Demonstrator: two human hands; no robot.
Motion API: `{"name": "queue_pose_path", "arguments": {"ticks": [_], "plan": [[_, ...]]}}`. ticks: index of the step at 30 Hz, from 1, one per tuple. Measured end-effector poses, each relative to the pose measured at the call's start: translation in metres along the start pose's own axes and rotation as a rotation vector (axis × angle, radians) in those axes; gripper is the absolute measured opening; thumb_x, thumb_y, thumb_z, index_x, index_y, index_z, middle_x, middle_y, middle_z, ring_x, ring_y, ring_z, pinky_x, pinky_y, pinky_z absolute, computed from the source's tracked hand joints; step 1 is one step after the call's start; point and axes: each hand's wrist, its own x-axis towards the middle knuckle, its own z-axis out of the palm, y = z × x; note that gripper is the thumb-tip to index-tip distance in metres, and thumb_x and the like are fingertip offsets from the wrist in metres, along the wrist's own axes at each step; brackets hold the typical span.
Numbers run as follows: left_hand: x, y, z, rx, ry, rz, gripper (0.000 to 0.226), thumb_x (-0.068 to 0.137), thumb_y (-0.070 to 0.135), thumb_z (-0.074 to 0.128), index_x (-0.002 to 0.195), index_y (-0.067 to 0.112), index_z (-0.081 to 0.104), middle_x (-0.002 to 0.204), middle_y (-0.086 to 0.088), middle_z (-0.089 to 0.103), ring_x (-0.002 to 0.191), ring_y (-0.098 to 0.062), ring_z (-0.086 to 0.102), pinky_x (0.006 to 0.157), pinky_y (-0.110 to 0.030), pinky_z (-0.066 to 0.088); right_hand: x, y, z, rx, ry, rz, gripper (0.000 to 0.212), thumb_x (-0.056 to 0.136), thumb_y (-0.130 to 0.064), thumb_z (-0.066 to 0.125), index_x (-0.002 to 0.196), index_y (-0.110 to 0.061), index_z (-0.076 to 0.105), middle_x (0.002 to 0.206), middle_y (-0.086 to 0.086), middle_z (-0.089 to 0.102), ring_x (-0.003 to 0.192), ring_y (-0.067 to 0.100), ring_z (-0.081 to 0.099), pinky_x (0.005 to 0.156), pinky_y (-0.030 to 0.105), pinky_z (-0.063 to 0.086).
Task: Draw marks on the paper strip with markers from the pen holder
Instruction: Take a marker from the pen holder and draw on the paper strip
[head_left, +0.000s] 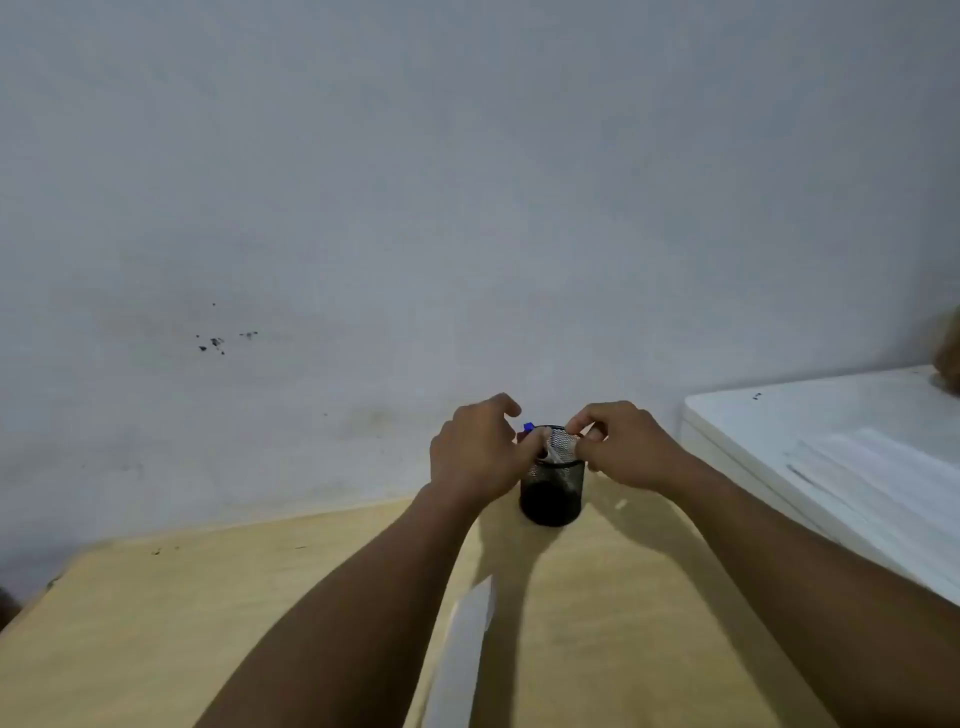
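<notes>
Nearest the camera, a white paper strip (462, 660) lies flat on the pale wooden tabletop (208, 623), running lengthwise between the person's two outstretched forearms, seemingly laid there so it is ready once a marker is in hand; no marks can be made out on its visible length. Farther along, both arms converge on a black wire-mesh pen holder (551, 488) standing upright near the table's back edge, close to the wall. Over the holder's left rim, the left hand (480, 452) curls its fingers half-closed, apparently steadying the holder or reaching into it; whether it grips anything cannot be told. At the right rim, the right hand (621, 447) pinches thumb and fingertips narrowly together over the opening, probably drawing out a marker, though what they hold is blurred. A blue marker cap (528, 427) pokes up behind the rim between the hands. To the right, a white cabinet top (810, 410) carries a stack of white sheets (878, 473). Behind everything rises a bare grey wall (467, 182), flecked with dark spots (218, 342) at left.
</notes>
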Motion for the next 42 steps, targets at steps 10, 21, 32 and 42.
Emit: {"name": "queue_pose_path", "arguments": {"ticks": [10, 21, 32, 42], "plan": [[0.016, -0.004, 0.005, -0.027, 0.060, 0.024, 0.027, 0.090, 0.049, 0.063, 0.090, 0.026, 0.078, 0.084, 0.007, 0.078, 0.085, -0.018, 0.071, 0.070, -0.032, 0.053, 0.009, 0.001, 0.008, 0.045, 0.040, 0.036, 0.018, 0.082, -0.015, 0.063, 0.082, -0.031, 0.071, 0.076, 0.005, 0.076, 0.079, 0.024, 0.075, 0.071, 0.030, 0.056], [-0.037, -0.028, -0.083, -0.961, -0.096, -0.242, 0.025, 0.099, 0.032, 0.064, 0.098, 0.009, 0.075, 0.085, -0.007, 0.077, 0.078, -0.022, 0.075, 0.073, -0.033, 0.056, -0.055, -0.087, 0.042, 0.934, -0.282, 0.350, 0.078, 0.075, -0.082, 0.059, 0.100, -0.010, 0.070, 0.069, 0.008, 0.066, 0.043, 0.016, 0.047, 0.043, 0.022, 0.029], [-0.110, -0.120, -0.086, -1.137, -0.098, -0.437, 0.034, 0.103, 0.033, 0.056, 0.087, 0.004, 0.065, 0.067, -0.006, 0.064, 0.069, -0.023, 0.073, 0.068, -0.030, 0.057, -0.083, -0.112, 0.100, 1.163, -0.424, 0.175, 0.014, 0.099, -0.016, 0.059, 0.096, -0.009, 0.071, 0.074, 0.013, 0.061, 0.055, 0.019, 0.064, 0.054, 0.025, 0.050], [-0.136, -0.147, -0.050, 0.010, -0.275, -0.088, 0.021, 0.082, 0.038, 0.066, 0.073, 0.019, 0.065, 0.065, 0.011, 0.067, 0.068, -0.010, 0.064, 0.062, -0.029, 0.047, -0.107, -0.051, 0.135, 0.061, 0.058, -0.306, 0.031, 0.091, -0.056, 0.058, 0.095, -0.027, 0.067, 0.085, 0.000, 0.067, 0.077, 0.020, 0.064, 0.066, 0.035, 0.050]]}}
